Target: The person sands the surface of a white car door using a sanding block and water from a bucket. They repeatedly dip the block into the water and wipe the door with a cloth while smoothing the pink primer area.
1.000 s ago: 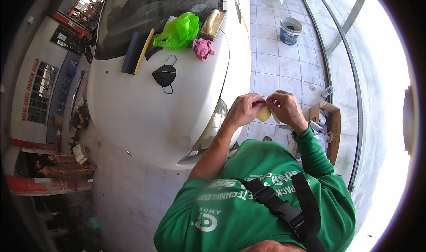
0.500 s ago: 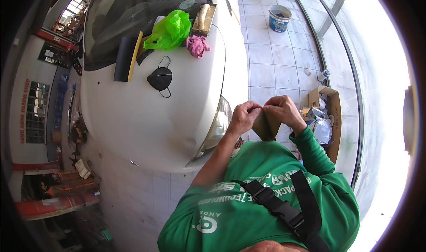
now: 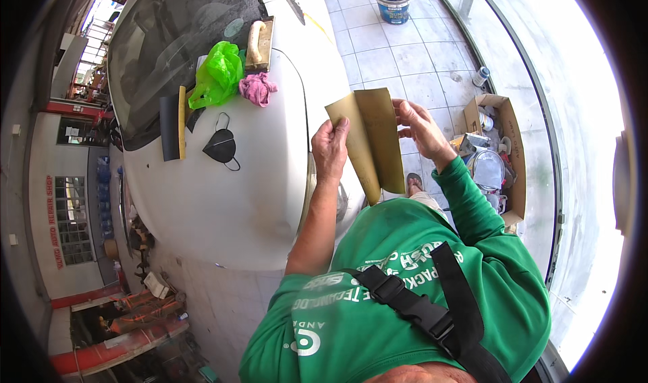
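Observation:
A creased sheet of sandpaper [image 3: 370,137], its olive-brown back showing, stands half unfolded in front of my body, its fold running lengthwise. My left hand [image 3: 330,148] pinches the left flap, thumb on the near face and fingers behind. At the right flap's edge is my right hand [image 3: 424,132], its fingers apart and their tips at the paper's border. Left of my hands is the white car hood [image 3: 250,207]. On it lie a black face mask [image 3: 221,145], a dark sheet with a yellowish edge [image 3: 173,126] and a pink cloth [image 3: 257,89].
A bright green plastic bag [image 3: 219,76] and a float-like block with a pale handle [image 3: 259,44] lie farther up the hood. On the tiled floor stand a blue-and-white bucket [image 3: 393,4], a small can [image 3: 480,76] and a cardboard box [image 3: 516,160] of cans beside the glass wall.
My hands have moved apart from their pinch together at the paper's top. The sandpaper is raised and opened out, its two flaps now spread. The view has shifted slightly.

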Available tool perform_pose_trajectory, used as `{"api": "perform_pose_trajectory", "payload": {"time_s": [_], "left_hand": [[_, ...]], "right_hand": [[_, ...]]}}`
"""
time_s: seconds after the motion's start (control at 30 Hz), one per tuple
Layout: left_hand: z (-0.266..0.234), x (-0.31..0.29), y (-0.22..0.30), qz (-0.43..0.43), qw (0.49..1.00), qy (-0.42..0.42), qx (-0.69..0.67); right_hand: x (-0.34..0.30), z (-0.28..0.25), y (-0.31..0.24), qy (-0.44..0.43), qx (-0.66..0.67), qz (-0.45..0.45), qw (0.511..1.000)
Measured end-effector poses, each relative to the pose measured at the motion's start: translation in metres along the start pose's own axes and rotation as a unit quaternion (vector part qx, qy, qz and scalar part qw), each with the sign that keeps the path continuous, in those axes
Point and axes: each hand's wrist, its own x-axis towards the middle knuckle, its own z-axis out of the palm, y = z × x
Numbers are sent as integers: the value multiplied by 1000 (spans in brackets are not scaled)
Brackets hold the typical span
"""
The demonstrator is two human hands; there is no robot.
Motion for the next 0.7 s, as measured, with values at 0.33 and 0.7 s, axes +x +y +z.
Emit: {"api": "perform_pose_trajectory", "payload": {"time_s": [0.33,0.7], "left_hand": [[51,22,-36,-113,969,129,-176],[91,9,-69,-166,963,182,-111]], "right_hand": [[50,-27,44,150,138,71,977],[55,-86,64,222,193,138,946]]}}
